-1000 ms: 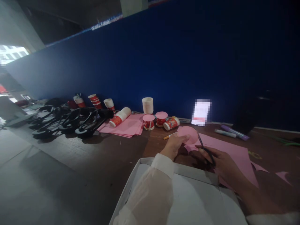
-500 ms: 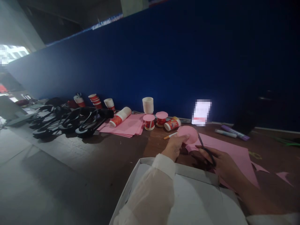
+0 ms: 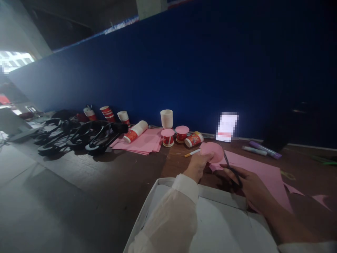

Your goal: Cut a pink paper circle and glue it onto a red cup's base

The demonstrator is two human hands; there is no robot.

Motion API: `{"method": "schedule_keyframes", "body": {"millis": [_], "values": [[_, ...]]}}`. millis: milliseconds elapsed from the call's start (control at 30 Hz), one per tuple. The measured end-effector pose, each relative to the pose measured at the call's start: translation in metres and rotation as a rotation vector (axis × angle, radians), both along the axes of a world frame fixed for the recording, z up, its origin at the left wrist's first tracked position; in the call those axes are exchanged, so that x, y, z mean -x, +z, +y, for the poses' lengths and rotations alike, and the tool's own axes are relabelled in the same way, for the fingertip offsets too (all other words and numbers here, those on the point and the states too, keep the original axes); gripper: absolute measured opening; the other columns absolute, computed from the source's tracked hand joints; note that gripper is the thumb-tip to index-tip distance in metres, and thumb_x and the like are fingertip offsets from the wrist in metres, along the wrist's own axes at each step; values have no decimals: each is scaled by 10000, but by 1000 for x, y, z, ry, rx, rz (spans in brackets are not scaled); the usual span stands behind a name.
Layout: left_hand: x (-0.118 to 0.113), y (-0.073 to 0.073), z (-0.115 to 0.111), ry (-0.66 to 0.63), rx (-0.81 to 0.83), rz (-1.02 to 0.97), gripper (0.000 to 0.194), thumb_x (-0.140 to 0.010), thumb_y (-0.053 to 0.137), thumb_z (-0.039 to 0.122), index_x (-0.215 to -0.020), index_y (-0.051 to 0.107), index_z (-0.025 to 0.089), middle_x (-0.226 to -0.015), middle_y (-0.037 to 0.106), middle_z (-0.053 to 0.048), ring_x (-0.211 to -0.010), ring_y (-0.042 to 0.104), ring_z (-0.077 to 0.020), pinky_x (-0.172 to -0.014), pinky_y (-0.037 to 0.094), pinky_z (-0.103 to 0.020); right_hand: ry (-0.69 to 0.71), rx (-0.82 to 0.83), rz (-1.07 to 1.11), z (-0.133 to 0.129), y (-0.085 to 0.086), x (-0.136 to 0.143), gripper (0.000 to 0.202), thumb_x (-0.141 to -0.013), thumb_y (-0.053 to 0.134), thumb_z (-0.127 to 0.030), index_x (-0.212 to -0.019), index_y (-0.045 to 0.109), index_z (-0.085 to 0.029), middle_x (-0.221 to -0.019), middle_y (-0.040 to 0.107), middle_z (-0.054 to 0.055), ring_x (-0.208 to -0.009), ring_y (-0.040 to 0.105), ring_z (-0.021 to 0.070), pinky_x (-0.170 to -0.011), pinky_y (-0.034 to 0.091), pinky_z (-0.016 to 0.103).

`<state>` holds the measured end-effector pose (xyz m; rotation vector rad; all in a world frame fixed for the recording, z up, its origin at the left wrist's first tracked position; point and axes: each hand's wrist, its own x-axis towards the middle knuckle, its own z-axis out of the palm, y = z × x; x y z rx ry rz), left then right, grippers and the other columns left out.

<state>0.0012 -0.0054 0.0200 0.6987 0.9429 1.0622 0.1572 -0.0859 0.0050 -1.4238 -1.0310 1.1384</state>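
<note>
My left hand (image 3: pixel 198 165) pinches a round pink paper disc (image 3: pixel 212 151) at its lower left edge, thumb on top. In my right hand (image 3: pixel 247 181) is a pair of scissors (image 3: pixel 228 163), fingers closed round the dark handles. The blades point up and away beside the disc's right edge, and appear slightly apart. Beneath both hands lies a large pink paper sheet (image 3: pixel 265 175) with a cut edge. To the left, two red paper cups (image 3: pixel 168 140) carry pink discs on top, and another patterned cup (image 3: pixel 194 139) lies on its side.
A white box (image 3: pixel 221 225) sits in front of me under my forearms. Pink sheets (image 3: pixel 139 143) with a cup stack on them lie left, beside black headsets (image 3: pixel 102 138). Markers (image 3: pixel 264 149), a glowing phone (image 3: pixel 226 127) and a white-and-orange stick (image 3: pixel 192 153) lie near the blue partition (image 3: pixel 184 70).
The scissors' blades have shifted slightly against the disc's right edge, and their tips now look a little apart. My left hand keeps its hold on the disc.
</note>
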Motion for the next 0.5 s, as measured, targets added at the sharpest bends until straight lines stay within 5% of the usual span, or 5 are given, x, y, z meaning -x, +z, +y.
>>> {"method": "schedule_keyframes", "body": {"millis": [500], "values": [[0,1,0,5,16,17,285,-644,900,273,-765,676,146,-610,563,22,-548,480,-95,-544,379,-231,21,38,1,1,-4,-2,616,-695,855,-577,-1169,795,-188,-767,751,47,-601,603,172,-487,433,271]]}}
